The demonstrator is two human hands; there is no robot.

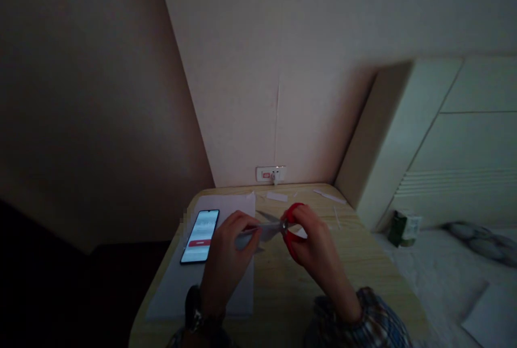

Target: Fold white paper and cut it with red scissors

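My left hand (235, 245) pinches a small piece of white paper (267, 234) between thumb and fingers. In my right hand (315, 237) is a pair of scissors (294, 248) with red handles, its blades parted and pointing left around the paper. Both hands are raised over the wooden table. Left of my left hand a phone (200, 236) with a lit screen lies on a stack of white paper sheets (169, 294). How far the blades reach into the piece is hard to make out.
Paper scraps (277, 196) and thin strips (329, 196) lie along the back of the wooden table (291, 299). A wall socket (264, 174) with a plug sits just above its rear edge. To the right are a pale headboard (404, 122) and a green-and-white box (404, 228) on a bed.
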